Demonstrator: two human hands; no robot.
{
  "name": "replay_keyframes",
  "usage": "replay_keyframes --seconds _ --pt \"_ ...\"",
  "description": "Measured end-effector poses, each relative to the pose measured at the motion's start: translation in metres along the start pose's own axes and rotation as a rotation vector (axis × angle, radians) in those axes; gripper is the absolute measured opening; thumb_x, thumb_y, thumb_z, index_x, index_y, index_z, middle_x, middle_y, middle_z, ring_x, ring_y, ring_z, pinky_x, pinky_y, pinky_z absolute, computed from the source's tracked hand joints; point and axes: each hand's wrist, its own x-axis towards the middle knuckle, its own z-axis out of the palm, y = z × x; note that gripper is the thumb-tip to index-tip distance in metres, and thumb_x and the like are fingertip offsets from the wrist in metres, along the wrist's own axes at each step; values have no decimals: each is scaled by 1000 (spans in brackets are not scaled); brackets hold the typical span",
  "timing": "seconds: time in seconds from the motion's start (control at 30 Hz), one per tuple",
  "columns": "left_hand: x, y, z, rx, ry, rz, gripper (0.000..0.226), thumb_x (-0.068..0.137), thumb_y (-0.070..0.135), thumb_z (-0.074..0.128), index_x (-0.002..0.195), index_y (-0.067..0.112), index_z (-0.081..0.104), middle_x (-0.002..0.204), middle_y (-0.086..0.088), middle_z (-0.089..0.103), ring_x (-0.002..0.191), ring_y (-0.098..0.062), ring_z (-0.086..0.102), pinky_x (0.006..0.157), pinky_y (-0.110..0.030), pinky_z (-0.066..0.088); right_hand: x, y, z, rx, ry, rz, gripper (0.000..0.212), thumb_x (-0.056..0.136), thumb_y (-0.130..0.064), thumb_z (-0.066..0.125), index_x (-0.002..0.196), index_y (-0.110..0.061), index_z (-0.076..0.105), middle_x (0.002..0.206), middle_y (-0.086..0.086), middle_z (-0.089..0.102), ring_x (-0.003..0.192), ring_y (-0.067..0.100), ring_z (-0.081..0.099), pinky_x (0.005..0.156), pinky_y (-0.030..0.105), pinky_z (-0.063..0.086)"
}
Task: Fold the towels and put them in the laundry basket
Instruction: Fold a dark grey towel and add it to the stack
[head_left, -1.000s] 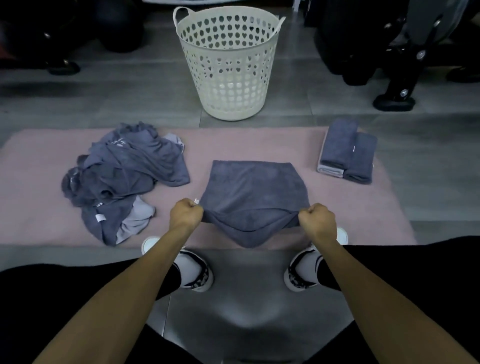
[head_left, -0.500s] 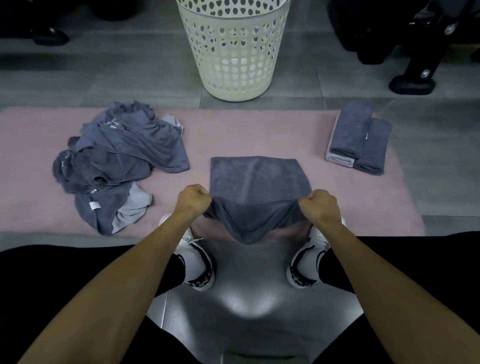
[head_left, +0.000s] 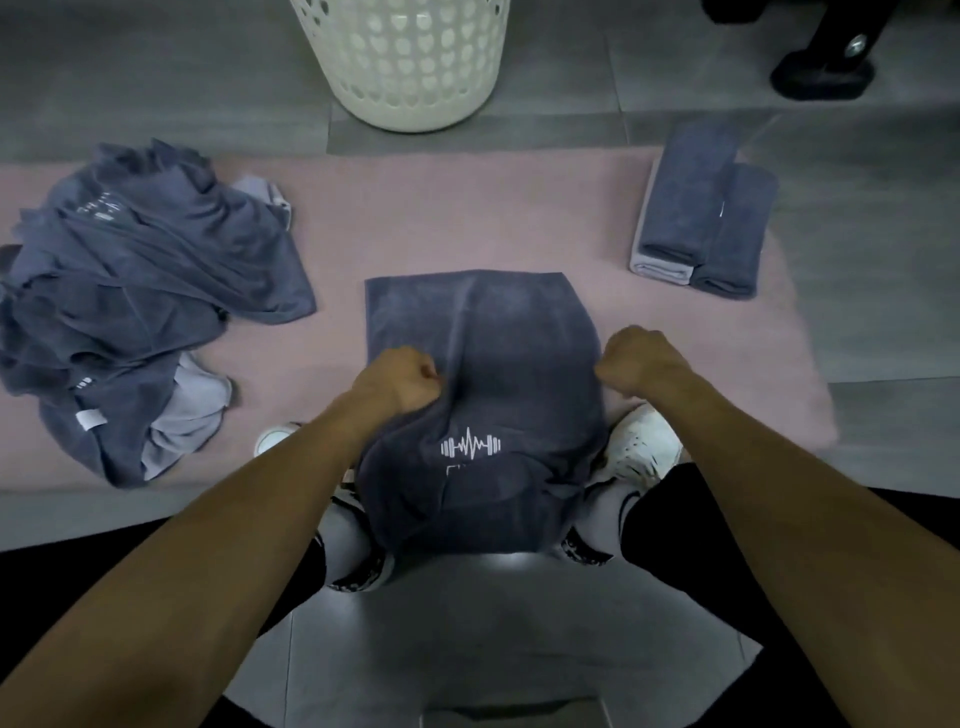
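- Towel (head_left: 483, 332), centre of the pink mat (head_left: 467, 208): we grip its near corners, left hand (head_left: 400, 382) and right hand (head_left: 636, 361) both fisted on cloth.
- Fold advice: we carry both corners level toward 12 o'clock, meeting the far edge squarely.
- Laundry basket (head_left: 410, 67), 12 o'clock: inside hidden.
- Folded towels (head_left: 701, 218), 2 o'clock; unfolded heap (head_left: 130, 291), 9 o'clock.

Your view cuts off the laundry basket (head_left: 402, 67) above its lower wall; the towel (head_left: 483, 395) hides your fingertips and part of each shoe.
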Motion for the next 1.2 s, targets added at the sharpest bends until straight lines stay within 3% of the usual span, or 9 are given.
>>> replay_keyframes --seconds 0.17,0.37,0.47,0.53,0.6,0.77,0.9,1.03,1.2 --pt "54 50 -6 -70 89 194 17 90 22 56 81 19 70 92 2 69 86 -15 60 83 -28 49 39 -2 -34 41 46 -139 28 88 -17 50 108 -7 66 115 14 64 99 30 63 90 37 53" --pt "136 95 -10 -42 95 343 21 83 10 56 71 27 60 89 0 71 87 -23 65 81 -38 53 104 3 -59 -175 -102 -207 31 94 -15 48 119 -4 63 126 12 59 111 27 57 98 35 48" --pt "174 105 1 28 74 331 21 88 17 57 109 22 62 121 -8 61 107 -27 59 95 -38 48 144 15 -55 -171 -137 -201 30 95 -13 46 119 -4 62 125 12 59 110 27 57 98 36 48" --pt "194 107 17 98 -21 317 55 91 20 59 143 20 40 146 -12 34 126 -29 46 106 -35 39 171 26 -44 -87 -109 -191 28 95 -14 48 118 -6 62 124 11 59 109 26 57 97 35 47" --pt "208 106 31 175 -47 285 76 90 24 62 153 26 19 156 -8 8 138 -31 27 109 -38 37 196 34 -27 127 -62 -160 26 93 -18 51 117 -12 62 124 7 59 105 21 56 89 28 47" --pt "229 95 41 103 -13 245 95 82 29 75 153 31 12 153 0 3 138 -27 18 112 -33 31 242 18 16 343 -73 -341 43 91 -34 59 132 -22 53 126 2 46 121 18 40 103 28 36" --pt "232 95 39 69 -6 257 93 77 26 79 150 27 22 148 -1 10 137 -25 24 108 -29 32 244 8 24 336 -30 -387 15 86 -21 64 100 -18 61 108 4 44 105 18 41 89 26 39" --pt "235 94 37 44 9 273 90 74 24 83 147 26 29 145 -1 14 134 -24 30 104 -26 34 237 12 19 463 -21 -373 14 87 -22 66 92 -19 53 88 -6 56 81 12 54 65 21 42" --pt "237 91 37 15 40 292 87 70 24 86 142 22 36 143 -3 17 129 -24 37 103 -28 39 225 14 8 380 -95 -383 27 79 -26 72 100 -17 60 93 -3 63 84 14 58 72 28 48"
